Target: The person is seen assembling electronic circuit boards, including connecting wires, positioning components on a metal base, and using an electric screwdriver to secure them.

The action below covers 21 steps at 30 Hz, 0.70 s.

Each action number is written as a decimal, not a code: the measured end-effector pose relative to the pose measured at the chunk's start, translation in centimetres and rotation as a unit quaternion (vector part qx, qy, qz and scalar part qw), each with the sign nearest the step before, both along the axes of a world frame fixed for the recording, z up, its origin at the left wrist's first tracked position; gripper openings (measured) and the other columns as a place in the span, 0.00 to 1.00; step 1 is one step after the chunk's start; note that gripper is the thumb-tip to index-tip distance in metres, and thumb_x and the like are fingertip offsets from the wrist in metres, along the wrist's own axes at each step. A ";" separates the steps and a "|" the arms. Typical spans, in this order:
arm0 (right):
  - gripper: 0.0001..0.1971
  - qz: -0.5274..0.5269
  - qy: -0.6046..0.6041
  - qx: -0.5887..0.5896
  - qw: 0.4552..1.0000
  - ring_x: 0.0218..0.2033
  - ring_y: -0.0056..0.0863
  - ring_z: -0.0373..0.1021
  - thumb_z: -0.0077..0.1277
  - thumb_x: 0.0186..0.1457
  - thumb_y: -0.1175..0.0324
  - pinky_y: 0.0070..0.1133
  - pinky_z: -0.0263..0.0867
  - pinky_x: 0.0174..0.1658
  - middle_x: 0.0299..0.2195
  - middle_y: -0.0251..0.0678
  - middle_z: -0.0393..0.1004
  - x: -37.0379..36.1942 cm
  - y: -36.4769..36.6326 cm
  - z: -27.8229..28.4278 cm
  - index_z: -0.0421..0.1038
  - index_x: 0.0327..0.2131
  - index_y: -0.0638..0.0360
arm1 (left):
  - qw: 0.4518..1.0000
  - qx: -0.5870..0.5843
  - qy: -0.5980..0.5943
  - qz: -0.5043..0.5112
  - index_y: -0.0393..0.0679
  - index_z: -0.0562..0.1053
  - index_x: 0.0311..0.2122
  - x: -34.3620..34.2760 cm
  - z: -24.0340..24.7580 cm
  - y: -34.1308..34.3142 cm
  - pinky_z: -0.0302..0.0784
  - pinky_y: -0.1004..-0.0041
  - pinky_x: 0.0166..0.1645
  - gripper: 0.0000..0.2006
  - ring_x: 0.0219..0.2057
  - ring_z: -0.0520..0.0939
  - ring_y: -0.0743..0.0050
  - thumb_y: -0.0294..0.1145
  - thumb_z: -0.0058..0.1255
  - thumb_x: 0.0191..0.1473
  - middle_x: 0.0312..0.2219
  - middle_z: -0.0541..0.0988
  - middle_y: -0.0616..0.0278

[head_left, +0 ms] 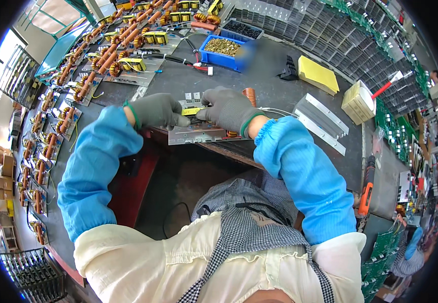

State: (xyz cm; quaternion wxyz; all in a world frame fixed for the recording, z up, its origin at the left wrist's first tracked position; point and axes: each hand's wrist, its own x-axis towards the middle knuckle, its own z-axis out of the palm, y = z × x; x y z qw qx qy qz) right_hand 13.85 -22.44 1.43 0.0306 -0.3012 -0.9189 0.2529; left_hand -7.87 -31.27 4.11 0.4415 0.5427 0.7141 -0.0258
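In front of me at the table's edge lies a metal plate (195, 135) carrying electrical parts. A yellow-taped transformer (191, 111) sits on it between my gloved hands. My left hand (157, 110) is closed at the transformer's left end, its fingertips bent over the plate; what they grip is hidden. From the other side, my right hand (227, 108) has its fingers closed on the transformer's right end. Just past my right hand a copper coil (250, 95) stands up, and white wires (278, 111) run off to the right. Both hands wear grey gloves with green cuffs.
A blue bin of brass-coloured small parts (222, 47) stands ahead, beside a bin of black parts (241, 29). Rightward are a yellow pad (318, 75), silver metal profiles (321, 122), a white tub (359, 102) and an orange power screwdriver (366, 194). Assembled coil boards (85, 86) line the left.
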 end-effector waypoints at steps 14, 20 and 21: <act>0.18 0.075 0.013 0.134 0.988 0.44 0.47 0.80 0.59 0.61 0.58 0.38 0.75 0.47 0.46 0.46 0.76 0.6 -1.6 -1.3 0.79 0.48 0.58 | 0.779 0.624 0.018 0.066 0.44 0.80 0.40 1.7 -13.0 -6.0 0.78 0.65 0.38 0.12 0.33 0.83 0.67 0.39 0.67 0.56 0.30 0.82 0.65; 0.21 0.064 -0.044 0.026 0.997 0.49 0.49 0.77 0.57 0.62 0.51 0.39 0.72 0.53 0.48 0.48 0.78 -0.3 -0.3 0.7 0.81 0.51 0.55 | 0.837 0.361 -0.331 0.243 0.35 0.72 0.61 0.6 -8.9 -5.4 0.79 0.74 0.48 0.24 0.40 0.82 0.77 0.30 0.63 0.63 0.37 0.81 0.64; 0.21 0.067 -0.071 0.042 0.994 0.49 0.48 0.77 0.58 0.62 0.52 0.39 0.72 0.53 0.48 0.48 0.78 -0.6 -0.3 0.8 0.81 0.51 0.54 | 0.866 0.330 -0.310 0.211 0.36 0.72 0.63 -0.1 -8.0 -4.8 0.80 0.73 0.50 0.25 0.42 0.82 0.76 0.29 0.63 0.62 0.39 0.82 0.63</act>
